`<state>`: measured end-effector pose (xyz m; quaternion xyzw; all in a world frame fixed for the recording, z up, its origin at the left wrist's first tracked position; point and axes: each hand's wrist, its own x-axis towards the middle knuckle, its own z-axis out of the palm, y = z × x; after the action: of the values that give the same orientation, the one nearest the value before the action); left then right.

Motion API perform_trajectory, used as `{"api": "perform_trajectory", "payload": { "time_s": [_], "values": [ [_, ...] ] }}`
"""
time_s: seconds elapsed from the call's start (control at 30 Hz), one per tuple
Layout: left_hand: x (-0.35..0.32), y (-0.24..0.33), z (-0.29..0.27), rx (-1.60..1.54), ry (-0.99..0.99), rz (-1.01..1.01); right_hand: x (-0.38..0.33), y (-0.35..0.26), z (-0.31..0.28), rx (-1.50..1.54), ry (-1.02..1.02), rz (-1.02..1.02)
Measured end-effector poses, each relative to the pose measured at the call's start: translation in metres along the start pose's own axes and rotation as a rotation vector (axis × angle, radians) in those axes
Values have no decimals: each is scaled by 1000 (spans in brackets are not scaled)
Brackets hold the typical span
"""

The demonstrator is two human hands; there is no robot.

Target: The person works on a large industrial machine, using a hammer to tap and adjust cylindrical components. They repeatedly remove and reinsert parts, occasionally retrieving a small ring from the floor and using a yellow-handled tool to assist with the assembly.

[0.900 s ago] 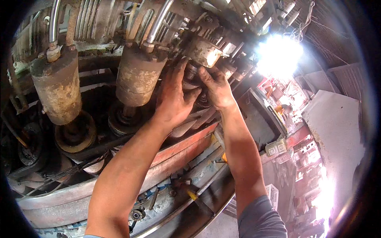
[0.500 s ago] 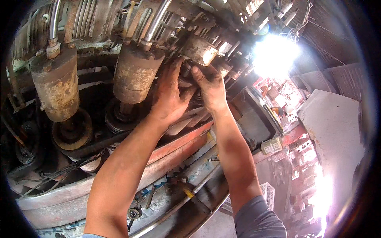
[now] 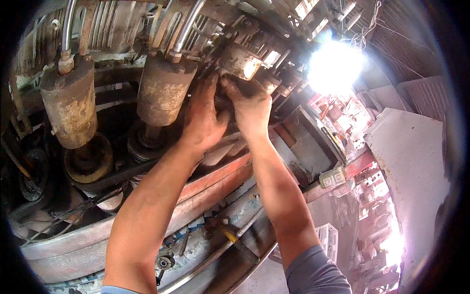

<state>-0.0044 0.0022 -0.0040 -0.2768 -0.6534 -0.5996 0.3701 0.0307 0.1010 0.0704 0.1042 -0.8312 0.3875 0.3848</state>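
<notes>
Both my arms reach up to the underside of a worn metal cylinder (image 3: 241, 64) on a large, grimy machine. My left hand (image 3: 203, 115) is cupped on the left side of the dark space just below it, fingers pointing up. My right hand (image 3: 250, 107) closes in from the right, its thumb near the left fingertips and its other fingers curled behind. The part between the two hands is dark and mostly covered by them, so I cannot make out its kind. Grease darkens the fingers of both hands.
Two similar cylinders, one in the middle (image 3: 165, 90) and one at the left (image 3: 69, 105), hang above round dark fittings. A curved reddish rail (image 3: 215, 179) runs beneath my forearms. Below it lie a ratchet-like tool (image 3: 165, 263) and a yellow-banded bar (image 3: 240, 243). A bright lamp (image 3: 335, 66) glares at right.
Both hands have shifted slightly left in the picture. My right thumb has moved up and left toward the left fingertips, and the part between the hands is now more covered.
</notes>
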Motion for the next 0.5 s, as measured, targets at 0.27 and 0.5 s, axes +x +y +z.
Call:
{"api": "perform_trajectory", "payload": {
  "time_s": [0.27, 0.5],
  "values": [
    [2, 3, 1, -65, 55, 33, 20, 25, -25, 329, -450, 90],
    [0, 7, -2, -98, -25, -72, 30, 42, -30, 361, -528, 149]
  ]
}}
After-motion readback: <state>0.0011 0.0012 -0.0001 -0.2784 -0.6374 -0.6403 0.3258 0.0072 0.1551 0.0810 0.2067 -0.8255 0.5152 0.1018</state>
